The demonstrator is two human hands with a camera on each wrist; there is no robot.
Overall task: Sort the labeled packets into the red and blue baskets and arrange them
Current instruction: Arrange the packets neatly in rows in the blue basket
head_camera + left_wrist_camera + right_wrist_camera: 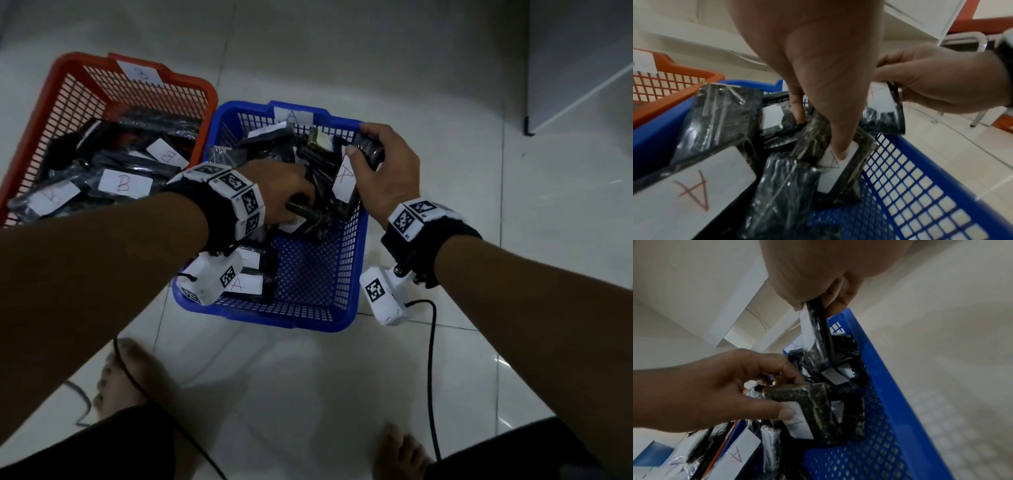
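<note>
A person is leaning over two baskets on the floor. The left hand (281,192) is pinching an A packet (836,162) inside the blue basket (352,274) at centre frame; the right hand (387,171) is gripping another packet (368,150) above its rim. The red basket (68,92), upper left, is holding B packets (123,183). Sorting looks done; arranging remains.

**Left hand pinching a packet in the blue basket**

The left hand (818,73) is reaching down at centre, pinching an olive packet (840,162) by its white A label. At 3 o'clock the right hand (937,84) is gripping a black packet (885,118). The blue basket (931,170) is filling 5 o'clock; the red basket (674,78) is showing at 9 o'clock.
</note>
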